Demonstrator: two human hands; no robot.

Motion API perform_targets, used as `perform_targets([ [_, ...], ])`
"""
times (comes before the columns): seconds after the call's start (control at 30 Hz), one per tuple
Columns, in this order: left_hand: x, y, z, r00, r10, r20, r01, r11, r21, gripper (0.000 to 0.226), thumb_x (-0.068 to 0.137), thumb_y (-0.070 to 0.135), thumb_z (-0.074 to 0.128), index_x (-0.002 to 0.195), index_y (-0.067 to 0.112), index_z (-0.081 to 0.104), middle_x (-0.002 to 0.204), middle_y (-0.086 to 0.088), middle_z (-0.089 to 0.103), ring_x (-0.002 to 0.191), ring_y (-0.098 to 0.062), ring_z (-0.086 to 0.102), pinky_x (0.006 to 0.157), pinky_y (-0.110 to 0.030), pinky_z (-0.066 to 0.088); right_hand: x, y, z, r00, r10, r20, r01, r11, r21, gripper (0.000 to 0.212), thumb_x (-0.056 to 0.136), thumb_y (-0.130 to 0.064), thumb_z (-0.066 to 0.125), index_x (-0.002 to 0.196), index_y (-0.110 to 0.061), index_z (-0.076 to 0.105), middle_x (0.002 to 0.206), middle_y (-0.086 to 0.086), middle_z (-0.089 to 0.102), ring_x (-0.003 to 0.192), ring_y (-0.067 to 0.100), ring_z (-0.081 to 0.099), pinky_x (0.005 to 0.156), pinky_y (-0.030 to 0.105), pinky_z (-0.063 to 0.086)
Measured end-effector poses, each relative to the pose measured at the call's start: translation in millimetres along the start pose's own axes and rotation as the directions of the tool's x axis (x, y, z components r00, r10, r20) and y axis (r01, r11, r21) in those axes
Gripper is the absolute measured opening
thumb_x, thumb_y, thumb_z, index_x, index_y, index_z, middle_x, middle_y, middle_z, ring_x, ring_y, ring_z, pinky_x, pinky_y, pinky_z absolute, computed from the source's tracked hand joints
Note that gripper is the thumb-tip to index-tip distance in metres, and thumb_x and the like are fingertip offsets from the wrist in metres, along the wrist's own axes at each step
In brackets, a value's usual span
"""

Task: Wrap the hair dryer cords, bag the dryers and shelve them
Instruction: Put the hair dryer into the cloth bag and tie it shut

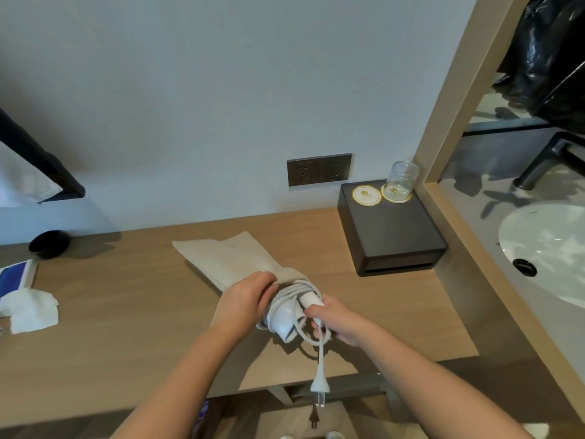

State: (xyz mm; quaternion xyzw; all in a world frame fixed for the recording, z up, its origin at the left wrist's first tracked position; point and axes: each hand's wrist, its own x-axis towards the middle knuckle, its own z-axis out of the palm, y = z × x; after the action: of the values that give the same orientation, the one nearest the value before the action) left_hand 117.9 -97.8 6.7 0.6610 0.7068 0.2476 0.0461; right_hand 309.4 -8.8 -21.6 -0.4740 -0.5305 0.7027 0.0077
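Front end of the hair dryer is hidden. It is buried under cord loops and taken in by the bag mouth just beyond the left fingers. Fingertips of the left hand are covered by bunched fabric and cord, so their exact hold can't be resolved. Lower part of the handle is concealed inside the curled fingers of the right hand. Both forearms are cut by the bottom edge. Far left of the left fingers, a blue item is clipped by the frame and can't be identified. Far right of the right fingers, the sink is cropped. Print on the coasters, up beyond the right fingers, is too small to be read.
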Motion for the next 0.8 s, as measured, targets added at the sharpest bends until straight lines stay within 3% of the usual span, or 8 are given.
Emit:
perform_targets([
  [0.07,-11.0,-6.0,-2.7,0.999,-0.051,-0.003,0.051,0.998,-0.03,0.03,0.093,0.044,0.037,0.094,0.023,0.059,0.082,0.01,0.061,0.069,-0.01,0.057,0.059,-0.023,0.043,0.9,-0.7,0.1,0.998,0.041,0.043,-0.048,0.983,0.179,0.021,0.095,-0.012,0.051,0.115,-0.01,0.053,0.068,0.003,0.051,0.057,0.014,0.049,0.056,0.027,0.045],
  [0.17,-16.3,-9.6,-10.1,0.996,-0.083,-0.021,0.082,0.995,-0.065,0.028,0.094,0.041,0.04,0.095,0.023,0.06,0.084,0.01,0.061,0.071,-0.008,0.055,0.061,-0.022,0.041,6.0,-2.9,5.8,0.996,0.066,0.066,-0.081,0.959,0.27,0.011,0.095,-0.009,0.049,0.105,-0.009,0.053,0.065,0.004,0.05,0.057,0.014,0.049,0.058,0.027,0.047],
  [0.4,-1.4,4.4,-17.8,0.992,0.051,0.119,-0.049,0.999,-0.023,0.033,0.094,0.044,0.032,0.099,0.024,0.057,0.089,0.005,0.058,0.078,-0.016,0.058,0.062,-0.033,0.048,21.8,-14.4,40.6,0.999,-0.005,-0.033,0.005,1.0,0.01,0.012,0.089,-0.009,0.051,0.099,-0.006,0.057,0.072,0.01,0.055,0.062,0.021,0.056,0.056,0.03,0.047],
  [0.5,0.6,0.9,-20.5,0.992,0.052,0.116,-0.046,0.998,-0.049,0.025,0.096,0.04,0.038,0.099,0.024,0.057,0.089,0.007,0.058,0.078,-0.014,0.057,0.064,-0.032,0.048,22.1,-16.5,46.2,0.999,0.027,-0.038,-0.025,0.998,0.051,0.005,0.091,-0.009,0.051,0.091,-0.007,0.055,0.066,0.008,0.054,0.056,0.019,0.055,0.051,0.027,0.045],
  [0.63,-11.4,-11.8,-27.4,0.996,-0.071,0.052,0.08,0.979,-0.186,0.008,0.096,0.023,0.054,0.095,0.021,0.061,0.085,0.01,0.06,0.076,-0.009,0.056,0.068,-0.029,0.048,22.1,-17.6,45.2,0.993,0.121,0.01,-0.119,0.952,0.283,0.003,0.095,-0.008,0.052,0.092,-0.007,0.053,0.065,0.009,0.049,0.054,0.017,0.052,0.049,0.026,0.044],
  [0.7,-16.8,-15.4,-30.0,0.988,-0.147,0.052,0.155,0.956,-0.25,0.009,0.096,0.02,0.055,0.089,0.022,0.061,0.078,0.009,0.06,0.07,-0.009,0.055,0.065,-0.031,0.047,22.6,-20.4,48.4,0.989,0.148,0.028,-0.148,0.92,0.364,0.004,0.097,-0.01,0.054,0.095,-0.007,0.054,0.071,0.011,0.052,0.06,0.018,0.053,0.045,0.025,0.047],
  [0.8,-18.0,-13.3,-34.4,0.975,-0.214,0.062,0.223,0.923,-0.312,0.012,0.096,0.019,0.055,0.085,0.021,0.061,0.073,0.005,0.061,0.066,-0.014,0.055,0.063,-0.033,0.045,23.9,-24.0,57.2,0.986,0.161,0.038,-0.162,0.902,0.399,0.005,0.098,-0.012,0.056,0.097,-0.007,0.055,0.077,0.012,0.058,0.061,0.019,0.058,0.05,0.028,0.049],
])
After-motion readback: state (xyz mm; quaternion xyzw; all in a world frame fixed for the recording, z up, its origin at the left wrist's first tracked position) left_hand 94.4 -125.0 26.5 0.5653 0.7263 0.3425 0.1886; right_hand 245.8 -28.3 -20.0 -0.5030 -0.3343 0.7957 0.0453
